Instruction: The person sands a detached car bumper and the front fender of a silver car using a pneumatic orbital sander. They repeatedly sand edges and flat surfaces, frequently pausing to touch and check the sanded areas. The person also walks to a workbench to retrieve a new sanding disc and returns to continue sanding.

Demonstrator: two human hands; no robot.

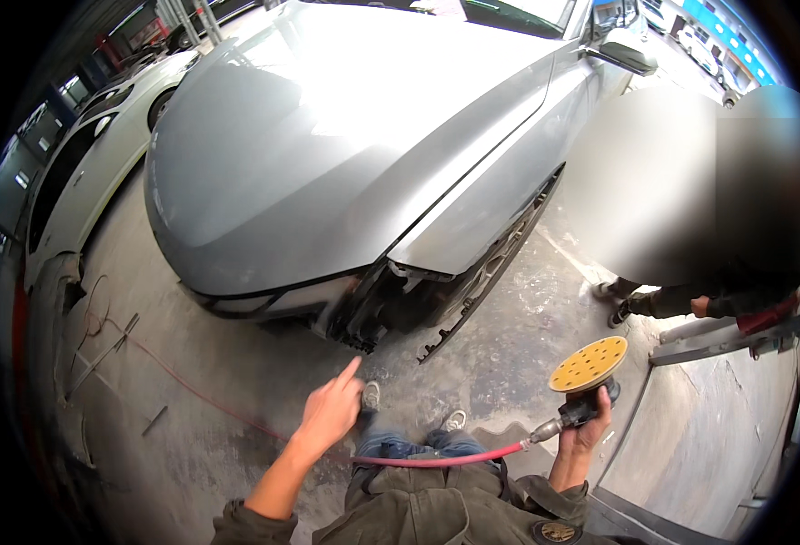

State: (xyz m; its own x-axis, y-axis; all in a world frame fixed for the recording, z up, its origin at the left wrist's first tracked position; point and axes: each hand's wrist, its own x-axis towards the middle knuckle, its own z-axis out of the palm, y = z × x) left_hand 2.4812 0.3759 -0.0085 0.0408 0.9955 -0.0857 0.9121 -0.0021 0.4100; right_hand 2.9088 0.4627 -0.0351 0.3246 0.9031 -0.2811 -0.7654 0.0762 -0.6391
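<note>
My left hand (332, 407) is raised below the car's front corner, index finger stretched out, other fingers bent, holding nothing. On the right, my right hand (584, 434) grips an air sander (578, 409) by its dark body, its yellow perforated round pad (587, 361) facing up. A red hose (445, 457) runs from the sander's fitting leftward across my waist. Ahead is a silver car, with its bonnet (282, 154), front fender (472, 209) and an exposed dark opening (391, 300) at the front corner, where a dark trim strip (462, 320) hangs down.
A white car (100, 182) stands at left. Thin bars (109, 350) and hose lie on the concrete floor (218, 381). At right, a person's legs (636, 302) show below a blurred area, beside a metal stand (718, 338) and a pale panel (690, 436).
</note>
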